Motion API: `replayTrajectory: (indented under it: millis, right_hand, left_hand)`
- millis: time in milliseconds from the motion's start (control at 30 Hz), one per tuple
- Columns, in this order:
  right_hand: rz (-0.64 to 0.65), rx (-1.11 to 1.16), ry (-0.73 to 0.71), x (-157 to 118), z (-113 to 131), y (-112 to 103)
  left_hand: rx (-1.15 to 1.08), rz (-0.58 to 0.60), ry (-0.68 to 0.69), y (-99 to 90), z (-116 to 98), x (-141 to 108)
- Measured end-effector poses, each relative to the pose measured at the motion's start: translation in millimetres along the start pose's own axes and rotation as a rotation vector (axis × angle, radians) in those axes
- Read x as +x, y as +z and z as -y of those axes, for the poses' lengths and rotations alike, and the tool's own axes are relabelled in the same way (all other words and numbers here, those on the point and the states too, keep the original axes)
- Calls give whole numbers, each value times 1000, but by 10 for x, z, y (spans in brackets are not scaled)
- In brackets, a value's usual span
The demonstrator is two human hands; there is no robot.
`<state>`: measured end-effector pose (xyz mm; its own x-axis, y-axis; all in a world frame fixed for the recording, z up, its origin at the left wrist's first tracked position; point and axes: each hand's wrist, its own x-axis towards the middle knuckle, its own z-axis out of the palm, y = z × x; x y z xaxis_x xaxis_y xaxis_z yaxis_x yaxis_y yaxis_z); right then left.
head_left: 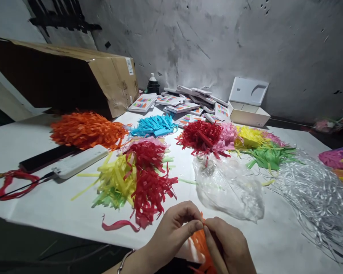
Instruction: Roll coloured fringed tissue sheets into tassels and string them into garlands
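Note:
Both hands meet at the table's near edge. My left hand (174,232) pinches the top of an orange paper tassel (200,243) between thumb and index finger. My right hand (228,243) grips the same top from the other side, fingertips almost touching the left ones. The orange strips hang down between the hands, their lower part cut off by the frame. Left of my hands lie red tassels (151,186) beside yellow ones (118,177), with a loose red strip (121,225) near the edge. A clear plastic bag (228,190) is just beyond my right hand.
Across the white table (85,217) lie an orange pile (87,129), blue tassels (154,125), a red pile (201,135), green tassels (271,155) and silver strands (317,194). Behind stand a cardboard box (114,80), flat packs (183,107) and an open white box (248,113). A white power strip (80,161) lies left.

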<state>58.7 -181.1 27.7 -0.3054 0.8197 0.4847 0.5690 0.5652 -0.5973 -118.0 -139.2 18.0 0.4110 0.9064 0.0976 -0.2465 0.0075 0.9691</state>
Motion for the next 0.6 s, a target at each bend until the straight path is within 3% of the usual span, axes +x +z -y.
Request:
replayTrajectory:
  millis: [133,300,600]
  right_hand:
    - [-11,-113,-41,-51,-22,25]
    - [15,23,15,-59,-26,38]
    - [-14,-31,-11,-99,-41,54]
  left_hand:
    - [121,22,-10,-47,-13,-14]
    - [188,48,-7,-63,-57,-37]
    - [329,55,81,-35,-5,-32]
